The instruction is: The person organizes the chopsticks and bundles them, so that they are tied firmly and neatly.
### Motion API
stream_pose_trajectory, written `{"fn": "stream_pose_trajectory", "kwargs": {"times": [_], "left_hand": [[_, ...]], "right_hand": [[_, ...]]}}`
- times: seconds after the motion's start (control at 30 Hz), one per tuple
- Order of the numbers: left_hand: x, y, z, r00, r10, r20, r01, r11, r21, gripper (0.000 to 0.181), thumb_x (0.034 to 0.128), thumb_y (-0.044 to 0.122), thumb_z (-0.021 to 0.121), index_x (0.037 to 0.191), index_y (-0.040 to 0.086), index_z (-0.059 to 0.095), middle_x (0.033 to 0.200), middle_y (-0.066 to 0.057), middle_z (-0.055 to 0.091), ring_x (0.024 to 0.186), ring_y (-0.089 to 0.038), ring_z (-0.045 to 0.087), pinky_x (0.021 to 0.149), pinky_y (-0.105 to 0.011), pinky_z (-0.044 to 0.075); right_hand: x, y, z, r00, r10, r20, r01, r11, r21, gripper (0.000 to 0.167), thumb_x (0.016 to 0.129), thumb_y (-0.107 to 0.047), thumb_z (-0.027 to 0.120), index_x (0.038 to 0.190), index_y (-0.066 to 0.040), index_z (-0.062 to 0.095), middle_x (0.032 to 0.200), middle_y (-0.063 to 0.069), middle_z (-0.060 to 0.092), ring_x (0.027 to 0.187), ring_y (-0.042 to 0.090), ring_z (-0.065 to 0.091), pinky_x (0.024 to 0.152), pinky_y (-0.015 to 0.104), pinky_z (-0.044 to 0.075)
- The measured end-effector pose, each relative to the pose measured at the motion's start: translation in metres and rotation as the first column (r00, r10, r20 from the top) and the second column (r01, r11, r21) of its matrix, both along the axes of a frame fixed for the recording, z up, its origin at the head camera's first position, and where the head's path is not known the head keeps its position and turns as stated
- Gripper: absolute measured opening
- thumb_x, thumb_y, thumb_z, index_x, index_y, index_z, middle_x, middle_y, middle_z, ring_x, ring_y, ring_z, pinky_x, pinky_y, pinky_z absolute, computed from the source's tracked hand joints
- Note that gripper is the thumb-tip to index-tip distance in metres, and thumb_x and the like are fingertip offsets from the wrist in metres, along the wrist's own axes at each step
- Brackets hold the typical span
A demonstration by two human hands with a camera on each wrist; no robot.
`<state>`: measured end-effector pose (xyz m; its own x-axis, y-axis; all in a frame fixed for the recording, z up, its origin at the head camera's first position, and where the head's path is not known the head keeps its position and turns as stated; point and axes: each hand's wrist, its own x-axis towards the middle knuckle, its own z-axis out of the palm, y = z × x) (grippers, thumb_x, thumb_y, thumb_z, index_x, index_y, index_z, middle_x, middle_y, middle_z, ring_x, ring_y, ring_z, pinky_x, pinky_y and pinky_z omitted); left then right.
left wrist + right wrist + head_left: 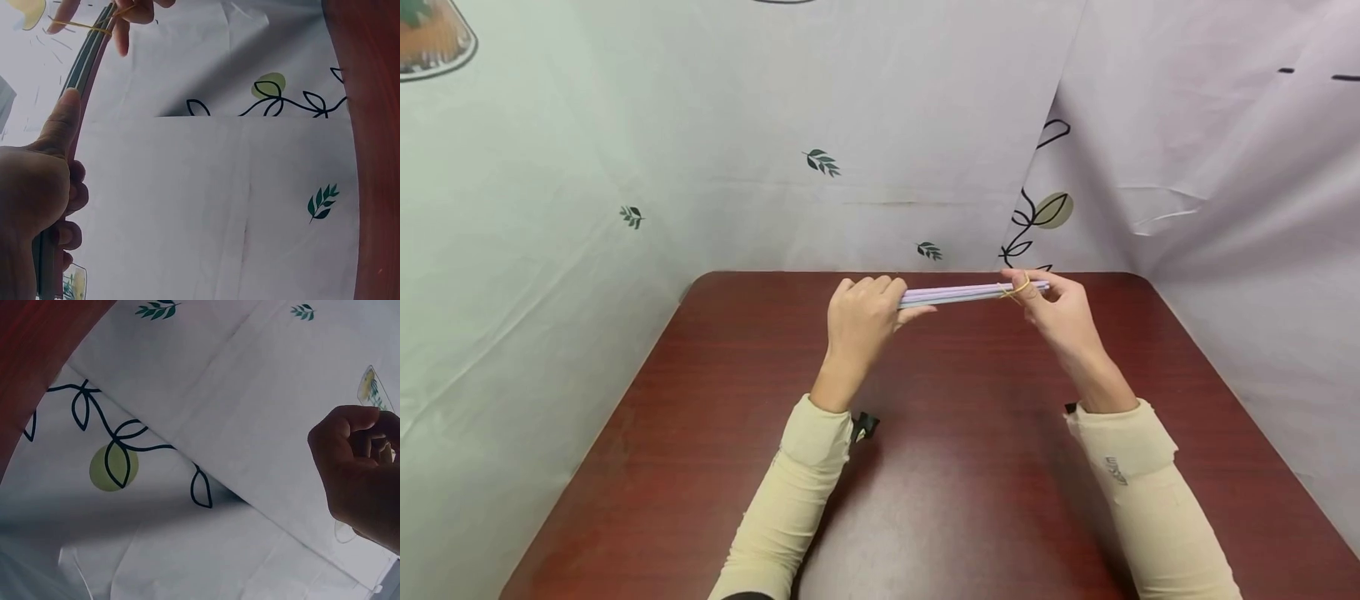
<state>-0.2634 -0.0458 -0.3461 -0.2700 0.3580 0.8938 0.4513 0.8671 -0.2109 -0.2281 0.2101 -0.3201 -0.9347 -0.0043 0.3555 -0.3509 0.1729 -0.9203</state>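
Note:
A bundle of long, thin pastel sticks (955, 293), lilac and pale blue, is held nearly level above the table. My left hand (863, 321) grips its left end, fingers curled over it and thumb lying along the sticks. At the other end my right hand (1063, 317) has a yellow rubber band (78, 25) hooked on its fingers and stretched, with the band crossing the sticks. The right wrist view shows the right hand (362, 469) with curled fingers, the sticks mostly hidden there.
Beneath the hands is a dark red-brown wooden table (700, 433). Pale fabric walls (880, 125) printed with leaves surround its back and sides. Small black pieces (865, 426) show beside both sleeve cuffs.

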Motion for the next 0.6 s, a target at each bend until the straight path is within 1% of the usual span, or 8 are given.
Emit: {"fn": "stream_pose_trajectory", "kwargs": {"times": [0.1,0.17,0.23,0.3,0.37,0.43,0.5,0.6], "left_hand": [[0.000,0.001,0.000,1.000,-0.008,0.004,0.008,1.000,-0.004,0.058,0.0781,0.067,0.066,0.063,0.014,0.046,0.052,0.002,0.040,0.044,-0.016,0.043,0.050,-0.031,0.032],[0.000,0.001,0.001,1.000,-0.013,0.010,0.013,1.000,-0.007,0.058,0.0791,0.066,0.065,0.063,0.014,0.046,0.052,0.002,0.040,0.045,-0.016,0.043,0.050,-0.031,0.033],[0.001,0.001,0.002,1.000,-0.017,0.017,0.018,1.000,-0.011,0.058,0.0799,0.066,0.065,0.063,0.014,0.046,0.053,0.002,0.041,0.046,-0.016,0.045,0.051,-0.031,0.034],[0.001,0.001,0.002,0.999,-0.025,0.019,0.025,1.000,-0.010,0.058,0.0778,0.065,0.068,0.063,0.014,0.046,0.053,0.002,0.041,0.046,-0.016,0.046,0.051,-0.031,0.034],[0.002,0.000,0.003,0.999,-0.036,0.022,0.036,0.999,-0.012,0.057,0.0753,0.064,0.071,0.063,0.014,0.046,0.053,0.002,0.042,0.047,-0.016,0.046,0.052,-0.031,0.035],[0.002,0.000,0.003,0.999,-0.049,0.024,0.049,0.999,-0.016,0.057,0.0741,0.063,0.072,0.064,0.014,0.046,0.054,0.002,0.043,0.047,-0.016,0.046,0.052,-0.031,0.035],[0.002,0.000,0.004,0.998,-0.059,0.028,0.060,0.998,-0.023,0.056,0.0747,0.063,0.072,0.064,0.014,0.046,0.055,0.002,0.044,0.047,-0.016,0.046,0.052,-0.031,0.035],[0.003,-0.001,0.004,0.998,-0.061,0.033,0.062,0.998,-0.032,0.056,0.0773,0.063,0.069,0.065,0.014,0.047,0.055,0.002,0.044,0.048,-0.016,0.046,0.052,-0.030,0.036]], "right_hand": [[0.001,0.003,0.000,1.000,0.004,0.012,-0.004,0.999,0.034,0.022,0.096,-0.025,0.065,0.110,-0.011,0.075,0.060,-0.010,0.040,0.056,0.005,0.035,0.051,0.024,0.029],[0.002,0.006,0.001,1.000,0.016,0.024,-0.017,0.999,0.051,0.025,0.096,-0.023,0.066,0.113,-0.005,0.074,0.067,-0.011,0.050,0.061,0.005,0.040,0.054,0.022,0.033],[0.003,0.009,0.003,0.998,0.041,0.036,-0.044,0.996,0.074,0.026,0.096,-0.022,0.066,0.114,-0.004,0.073,0.077,-0.013,0.061,0.072,0.004,0.049,0.062,0.020,0.040],[0.004,0.014,0.005,0.995,0.081,0.059,-0.087,0.991,0.099,0.019,0.096,-0.020,0.066,0.110,-0.011,0.075,0.088,-0.015,0.067,0.081,0.003,0.053,0.070,0.020,0.042],[0.005,0.019,0.007,0.987,0.128,0.097,-0.140,0.982,0.126,0.013,0.096,-0.018,0.066,0.106,-0.019,0.075,0.088,-0.014,0.068,0.081,0.004,0.055,0.072,0.021,0.044],[0.006,0.024,0.009,0.978,0.159,0.134,-0.180,0.970,0.162,0.013,0.096,-0.018,0.065,0.101,-0.026,0.073,0.086,-0.014,0.067,0.078,0.004,0.055,0.070,0.022,0.044],[0.007,0.028,0.011,0.969,0.184,0.162,-0.213,0.961,0.179,0.015,0.096,-0.017,0.065,0.099,-0.030,0.072,0.086,-0.013,0.067,0.076,0.005,0.055,0.068,0.023,0.046],[0.006,0.031,0.014,0.961,0.213,0.178,-0.244,0.953,0.181,0.019,0.096,-0.015,0.064,0.099,-0.032,0.073,0.092,-0.012,0.069,0.081,0.005,0.060,0.071,0.025,0.050]]}}
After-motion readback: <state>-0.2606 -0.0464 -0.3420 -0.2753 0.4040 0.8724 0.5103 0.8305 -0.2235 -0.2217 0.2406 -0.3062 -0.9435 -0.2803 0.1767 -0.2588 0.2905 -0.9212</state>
